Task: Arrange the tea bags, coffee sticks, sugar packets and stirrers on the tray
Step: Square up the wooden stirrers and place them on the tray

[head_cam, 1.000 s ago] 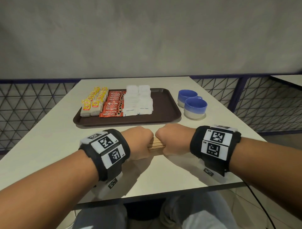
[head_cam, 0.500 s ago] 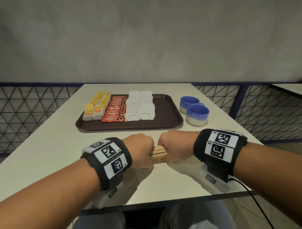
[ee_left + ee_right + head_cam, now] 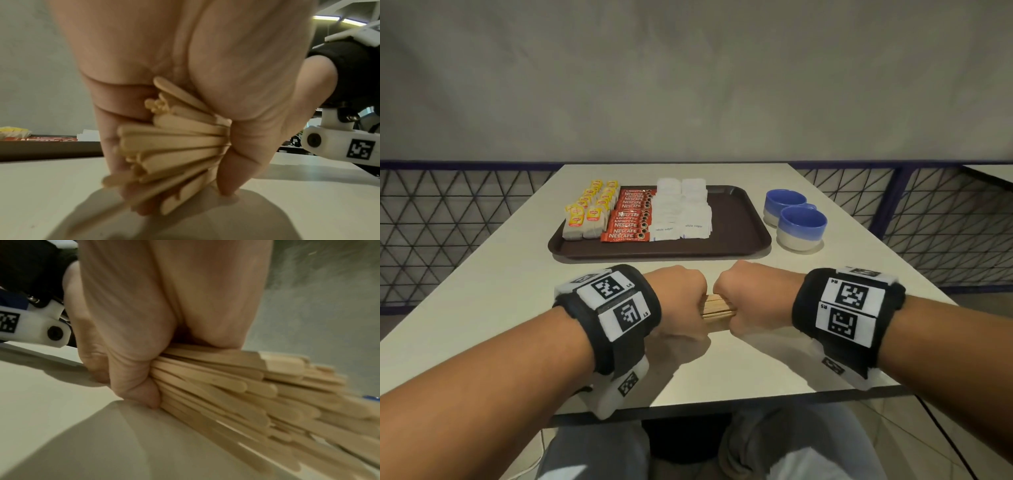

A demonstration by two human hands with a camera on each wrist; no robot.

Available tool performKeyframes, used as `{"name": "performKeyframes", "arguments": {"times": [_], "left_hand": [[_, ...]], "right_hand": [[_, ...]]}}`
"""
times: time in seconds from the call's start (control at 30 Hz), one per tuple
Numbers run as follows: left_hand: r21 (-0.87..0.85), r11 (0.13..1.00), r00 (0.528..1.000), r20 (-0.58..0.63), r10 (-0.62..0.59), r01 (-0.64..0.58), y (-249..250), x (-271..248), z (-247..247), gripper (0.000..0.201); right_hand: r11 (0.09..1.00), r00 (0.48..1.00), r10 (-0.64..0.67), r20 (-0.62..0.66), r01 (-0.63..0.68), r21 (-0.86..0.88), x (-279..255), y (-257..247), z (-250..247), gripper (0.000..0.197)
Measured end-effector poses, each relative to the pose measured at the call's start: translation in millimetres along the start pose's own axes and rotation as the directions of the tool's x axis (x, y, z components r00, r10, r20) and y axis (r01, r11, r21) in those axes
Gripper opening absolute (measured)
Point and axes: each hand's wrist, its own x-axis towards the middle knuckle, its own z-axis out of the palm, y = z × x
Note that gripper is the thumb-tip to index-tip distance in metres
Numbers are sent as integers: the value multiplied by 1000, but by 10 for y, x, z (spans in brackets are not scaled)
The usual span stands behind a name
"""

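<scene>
Stirrers point(image 3: 717, 308) clenched in both fists' grip — left hand point(image 3: 677, 301), right hand point(image 3: 753, 298) — seemingly touching the pale table point(image 3: 482, 308) below a grey wall point(image 3: 688, 85).

We hold both forearms out from the lower corners of the head view, converging toward the centre of the frame. Each wrist wears a black band with white marker tiles. Our left hand point(image 3: 678, 301) is curled into a fist, knuckles up, and our right hand point(image 3: 751, 298) mirrors it just beside, knuckles nearly meeting. Both fists close around one bundle of stirrers point(image 3: 717, 307), fingers wrapped underneath in the wrist views.
</scene>
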Motion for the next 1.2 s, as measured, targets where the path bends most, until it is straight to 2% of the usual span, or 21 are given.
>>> {"name": "performKeyframes", "arguments": {"times": [0.17, 0.33, 0.43, 0.53, 0.6, 0.7, 0.77, 0.83, 0.87, 0.93, 1.03, 1.07, 1.13, 1.2], "left_hand": [[-21, 999, 995, 93, -37, 39, -33, 17, 1, 24], [-105, 994, 998, 60, 4, 3, -65, -46, -204, 14], [-175, 982, 997, -20, 69, -71, -157, -149, -492, 16], [-326, 939, 982, -182, 52, -110, -203, -287, -773, 23], [-415, 899, 939, -343, -13, -139, -177, -349, -967, 31], [-321, 935, 791, -607, -83, -148, -131, -323, -1186, 56], [-385, 894, 706, -698, -119, -229, -38, -314, -1262, 60], [-452, 826, 672, -730, -125, -337, 78, -301, -1298, 53], [-461, 808, 675, -729, -108, -368, 137, -299, -1301, 49], [-446, 807, 716, -696, -43, -386, 212, -299, -1258, 46], [-341, 876, 791, -608, 73, -342, 265, -322, -1103, 48], [-271, 909, 807, -581, 107, -316, 278, -323, -1051, 49], [-144, 953, 829, -539, 149, -265, 308, -321, -1003, 48], [-161, 955, 836, -533, 129, -250, 317, -363, -1075, 50]], "right_hand": [[1000, 998, -18, 66, 18, -6, -13, -48, -25, 19], [994, 998, -52, 43, 48, 103, -15, -5, -155, 15], [960, 997, -80, -14, 81, 268, -10, 41, -204, 9], [857, 993, -47, -111, 97, 507, 14, 53, -294, 10], [729, 984, -4, -178, 125, 673, 27, 25, -361, 20], [574, 967, 40, -253, 185, 798, 53, -117, -418, 20], [504, 959, 58, -278, 212, 837, 80, -268, -421, 15], [459, 952, 87, -292, 222, 860, 95, -410, -411, 12], [451, 948, 105, -300, 223, 864, 98, -453, -391, 12], [428, 941, 138, -308, 224, 876, 95, -484, -327, 12], [400, 951, 164, -263, 179, 899, 66, -464, -166, 8], [393, 955, 163, -249, 169, 904, 57, -462, -118, 13], [390, 958, 171, -231, 149, 909, 54, -472, -92, 22], [400, 950, 196, -244, 150, 904, 73, -450, -142, 23]]}}
